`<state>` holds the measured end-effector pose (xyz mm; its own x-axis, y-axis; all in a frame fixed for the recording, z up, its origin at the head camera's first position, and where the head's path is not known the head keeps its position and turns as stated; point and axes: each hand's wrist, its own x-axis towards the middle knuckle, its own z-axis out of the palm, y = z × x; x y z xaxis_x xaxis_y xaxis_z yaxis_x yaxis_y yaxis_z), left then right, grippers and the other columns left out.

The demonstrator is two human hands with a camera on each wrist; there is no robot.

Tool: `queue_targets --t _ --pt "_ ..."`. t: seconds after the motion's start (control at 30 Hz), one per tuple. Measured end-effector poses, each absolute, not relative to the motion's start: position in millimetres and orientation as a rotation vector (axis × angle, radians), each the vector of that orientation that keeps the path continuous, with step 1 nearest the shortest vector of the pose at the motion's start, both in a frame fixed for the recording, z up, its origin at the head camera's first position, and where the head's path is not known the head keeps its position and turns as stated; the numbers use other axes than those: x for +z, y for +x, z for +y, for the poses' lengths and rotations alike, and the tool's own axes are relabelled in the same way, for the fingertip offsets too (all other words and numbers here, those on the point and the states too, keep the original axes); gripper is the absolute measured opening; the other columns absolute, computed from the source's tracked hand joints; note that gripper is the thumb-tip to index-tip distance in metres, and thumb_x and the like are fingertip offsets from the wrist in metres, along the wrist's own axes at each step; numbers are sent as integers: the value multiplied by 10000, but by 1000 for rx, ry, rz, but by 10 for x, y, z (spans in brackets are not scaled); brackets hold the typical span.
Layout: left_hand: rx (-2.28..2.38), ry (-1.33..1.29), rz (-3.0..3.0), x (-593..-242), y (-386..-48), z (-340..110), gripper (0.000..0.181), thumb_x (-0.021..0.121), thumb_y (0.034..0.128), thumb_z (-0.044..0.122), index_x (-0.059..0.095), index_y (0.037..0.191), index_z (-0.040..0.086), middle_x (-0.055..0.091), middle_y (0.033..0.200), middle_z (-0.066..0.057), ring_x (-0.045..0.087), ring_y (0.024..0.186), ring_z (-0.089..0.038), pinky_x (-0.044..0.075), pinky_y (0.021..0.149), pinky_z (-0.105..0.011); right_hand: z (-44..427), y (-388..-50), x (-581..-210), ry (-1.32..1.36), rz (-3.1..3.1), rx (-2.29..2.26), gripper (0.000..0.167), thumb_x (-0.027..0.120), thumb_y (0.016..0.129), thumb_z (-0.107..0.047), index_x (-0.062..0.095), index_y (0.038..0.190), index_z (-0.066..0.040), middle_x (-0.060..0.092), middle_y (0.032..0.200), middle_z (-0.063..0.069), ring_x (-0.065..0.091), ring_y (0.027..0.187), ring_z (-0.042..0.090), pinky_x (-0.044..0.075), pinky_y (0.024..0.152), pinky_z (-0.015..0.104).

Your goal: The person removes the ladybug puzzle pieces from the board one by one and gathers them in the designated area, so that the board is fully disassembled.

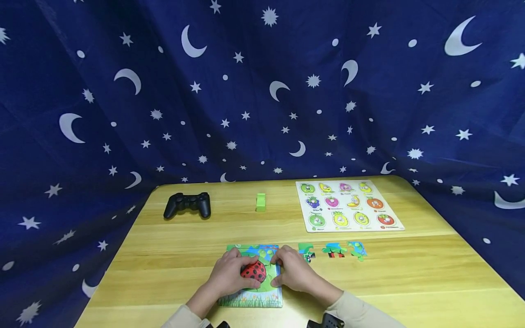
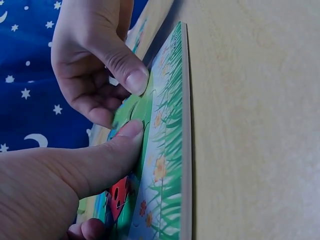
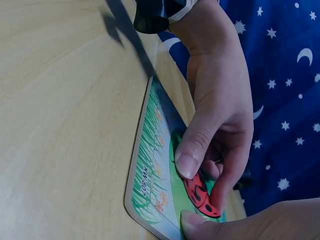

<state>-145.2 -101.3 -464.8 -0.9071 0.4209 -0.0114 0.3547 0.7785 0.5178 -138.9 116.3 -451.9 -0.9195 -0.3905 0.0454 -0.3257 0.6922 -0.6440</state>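
The ladybug puzzle (image 1: 267, 274), its grass edge (image 1: 251, 301) facing 6 o'clock, long axis unclear, lies beneath parted thumbs and fingers, left hand (image 1: 232, 272) at 9 o'clock, right hand (image 1: 294, 270) at 3, any pinch uncertain.

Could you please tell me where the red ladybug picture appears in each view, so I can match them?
Head: the red ladybug lies below centre, between the left hand and right hand.
Left wrist: low, left of centre, partly hidden.
Right wrist: low, right of centre, partly hidden.
Shared landmark: the printed grass along one edge of the puzzle board.
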Motion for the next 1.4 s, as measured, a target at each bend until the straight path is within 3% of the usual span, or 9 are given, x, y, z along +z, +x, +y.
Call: queue_targets --t 0.23,0.73,1.27,1.4 --pt "800 616 2842 -4662 -1451 -1015 693 843 674 515 671 1289 247 390 859 36 315 735 -120 257 645 -255 1136 -1357 -4526 -572 2827 -1023 399 897 637 -107 633 935 -83 559 874 6 477 797 101 423 710 271" --pt "798 620 2836 -4656 -1458 -1024 700 835 683 519 659 1304 249 388 852 39 309 728 -125 248 644 -256 1146 -1303 -4562 -653 2786 -1160 426 844 683 -3 572 1006 -62 540 794 -7 459 694 39 403 635 213" --pt "816 620 2828 -4635 -1445 -1029 691 836 687 514 663 1300 244 393 858 36 310 729 -121 251 640 -252 1151 -1266 -4544 -691 2871 -1135 359 840 706 -43 640 1004 -47 554 780 -20 468 692 29 414 620 200" --pt "816 621 2824 -4634 -1450 -1035 690 834 690 518 663 1301 247 389 859 34 308 730 -124 249 639 -254 1171 -1279 -4524 -680 2883 -1179 243 799 746 -18 660 942 -55 561 764 -29 464 669 -2 420 603 186"
